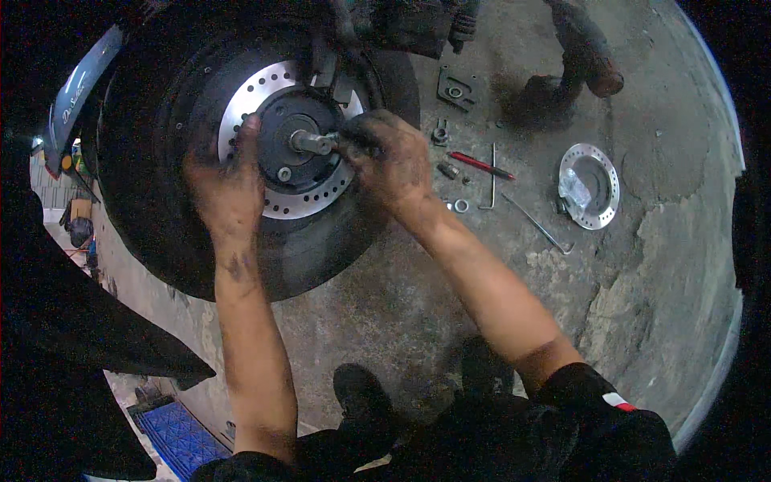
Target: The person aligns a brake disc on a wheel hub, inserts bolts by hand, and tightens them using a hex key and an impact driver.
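Note:
A black scooter-type wheel with a thick tire (321,261) stands before me. On its hub sits a silver brake disc (291,206) with a ring of drilled holes. A metal axle (312,143) sticks out from the dark hub center, and a bolt head (283,173) shows below it. My left hand (229,185), slightly blurred, lies against the disc's left side with thumb and fingers apart. Beside the axle tip, my right hand (392,157) has its blackened fingers pinched together at the hub's right edge; what they hold is hidden.
On the concrete floor to the right lie a metal bracket plate (456,88), a red pen-like tool (482,165), hex keys (540,225), nuts (460,206) and another drilled disc (610,189) with a clear plastic bag (573,189). A blue crate (178,434) stands lower left.

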A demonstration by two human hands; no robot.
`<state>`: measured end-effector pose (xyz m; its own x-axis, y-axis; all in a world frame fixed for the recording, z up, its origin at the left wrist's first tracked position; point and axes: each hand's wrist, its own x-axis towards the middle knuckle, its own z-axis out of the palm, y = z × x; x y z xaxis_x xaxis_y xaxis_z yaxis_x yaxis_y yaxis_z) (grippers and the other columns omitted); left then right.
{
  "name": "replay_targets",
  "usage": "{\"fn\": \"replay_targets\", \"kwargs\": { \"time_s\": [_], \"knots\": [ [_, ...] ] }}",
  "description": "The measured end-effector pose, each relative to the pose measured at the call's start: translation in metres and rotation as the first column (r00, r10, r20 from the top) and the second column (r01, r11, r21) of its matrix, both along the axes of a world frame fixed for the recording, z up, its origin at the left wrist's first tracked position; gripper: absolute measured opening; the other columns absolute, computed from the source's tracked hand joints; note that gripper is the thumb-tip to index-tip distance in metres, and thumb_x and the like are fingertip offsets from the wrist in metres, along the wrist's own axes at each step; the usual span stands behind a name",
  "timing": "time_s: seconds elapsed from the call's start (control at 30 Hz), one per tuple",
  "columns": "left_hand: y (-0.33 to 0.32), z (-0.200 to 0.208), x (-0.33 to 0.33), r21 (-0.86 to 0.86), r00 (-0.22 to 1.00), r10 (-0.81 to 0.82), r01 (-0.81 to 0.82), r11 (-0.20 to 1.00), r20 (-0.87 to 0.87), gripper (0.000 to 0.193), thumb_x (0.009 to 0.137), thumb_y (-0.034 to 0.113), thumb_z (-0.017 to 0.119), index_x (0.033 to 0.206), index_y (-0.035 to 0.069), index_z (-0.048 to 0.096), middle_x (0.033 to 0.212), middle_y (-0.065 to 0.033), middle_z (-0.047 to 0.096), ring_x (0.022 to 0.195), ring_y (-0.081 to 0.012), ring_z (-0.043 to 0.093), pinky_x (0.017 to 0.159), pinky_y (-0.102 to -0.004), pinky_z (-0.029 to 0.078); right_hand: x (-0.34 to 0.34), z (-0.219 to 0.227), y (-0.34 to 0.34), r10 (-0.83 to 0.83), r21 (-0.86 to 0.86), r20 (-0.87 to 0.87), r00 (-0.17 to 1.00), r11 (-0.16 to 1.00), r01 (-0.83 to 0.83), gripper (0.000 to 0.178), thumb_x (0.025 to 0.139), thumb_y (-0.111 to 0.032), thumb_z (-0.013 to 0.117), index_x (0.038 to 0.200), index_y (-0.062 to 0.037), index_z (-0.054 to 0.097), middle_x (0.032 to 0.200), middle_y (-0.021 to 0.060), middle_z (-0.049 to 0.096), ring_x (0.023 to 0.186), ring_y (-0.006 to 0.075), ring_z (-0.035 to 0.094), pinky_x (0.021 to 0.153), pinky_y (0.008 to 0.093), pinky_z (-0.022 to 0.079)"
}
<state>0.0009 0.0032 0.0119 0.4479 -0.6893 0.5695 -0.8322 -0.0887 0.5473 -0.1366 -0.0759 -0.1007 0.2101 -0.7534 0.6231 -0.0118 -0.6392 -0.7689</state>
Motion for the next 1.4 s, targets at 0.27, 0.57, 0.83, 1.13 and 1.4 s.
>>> {"fn": "replay_targets", "kwargs": {
  "time_s": [0.27, 0.57, 0.83, 1.13, 1.4],
  "knots": [
    [0.003, 0.002, 0.0, 0.008, 0.997, -0.036, 0.036, 0.999, 0.065, 0.041, 0.085, 0.025, 0.068, 0.112, -0.005, 0.06, 0.113, -0.0195, 0.063, 0.108, -0.0322, 0.058, 0.097, -0.0391, 0.041, 0.005, 0.001, -0.001, 0.087, -0.06, -0.078, 0.993, 0.994, -0.092, 0.021, 0.073, -0.007, 0.071, 0.093, -0.005, 0.07, 0.084, 0.0161, 0.063, 0.077, 0.0352, 0.063, 0.07, 0.0401, 0.051],
    [0.0, 0.004, -0.002, -0.035, 1.0, -0.009, 0.009, 0.999, 0.025, 0.039, 0.084, 0.022, 0.069, 0.111, -0.004, 0.06, 0.113, -0.0186, 0.063, 0.107, -0.0302, 0.059, 0.096, -0.0388, 0.041, 0.001, 0.01, -0.006, 0.051, -0.078, -0.214, 0.975, 0.995, -0.07, 0.013, 0.074, -0.009, 0.068, 0.086, -0.0021, 0.066, 0.08, 0.0184, 0.06, 0.08, 0.0377, 0.061, 0.069, 0.0439, 0.05],
    [0.0, 0.0, 0.001, -0.031, 1.0, -0.014, 0.015, 0.999, 0.017, 0.042, 0.084, 0.025, 0.069, 0.112, -0.004, 0.06, 0.115, -0.0194, 0.061, 0.108, -0.0304, 0.057, 0.097, -0.039, 0.04, -0.005, 0.008, -0.009, 0.133, -0.093, -0.179, 0.975, 0.984, -0.151, 0.021, 0.072, -0.012, 0.07, 0.09, -0.0029, 0.068, 0.081, 0.0188, 0.061, 0.081, 0.0375, 0.061, 0.071, 0.0445, 0.049],
    [-0.001, 0.001, 0.004, 0.024, 0.999, 0.017, -0.018, 1.0, 0.028, 0.045, 0.084, 0.028, 0.068, 0.115, -0.004, 0.058, 0.117, -0.0199, 0.06, 0.111, -0.0324, 0.056, 0.099, -0.0401, 0.038, -0.005, 0.011, -0.017, 0.141, -0.116, -0.275, 0.951, 0.977, -0.179, 0.017, 0.076, -0.013, 0.066, 0.085, 0.0006, 0.063, 0.085, 0.0221, 0.061, 0.079, 0.0425, 0.059, 0.071, 0.0472, 0.049],
    [-0.001, 0.0, 0.002, -0.02, 0.996, -0.016, 0.018, 1.0, 0.091, 0.042, 0.085, 0.024, 0.068, 0.115, -0.004, 0.058, 0.115, -0.0197, 0.061, 0.109, -0.0316, 0.058, 0.098, -0.04, 0.04, -0.006, 0.008, -0.01, 0.19, -0.109, -0.202, 0.961, 0.971, -0.214, 0.022, 0.074, -0.011, 0.069, 0.093, -0.0014, 0.065, 0.085, 0.0198, 0.062, 0.083, 0.0392, 0.06, 0.073, 0.0443, 0.05]
  ]
}}
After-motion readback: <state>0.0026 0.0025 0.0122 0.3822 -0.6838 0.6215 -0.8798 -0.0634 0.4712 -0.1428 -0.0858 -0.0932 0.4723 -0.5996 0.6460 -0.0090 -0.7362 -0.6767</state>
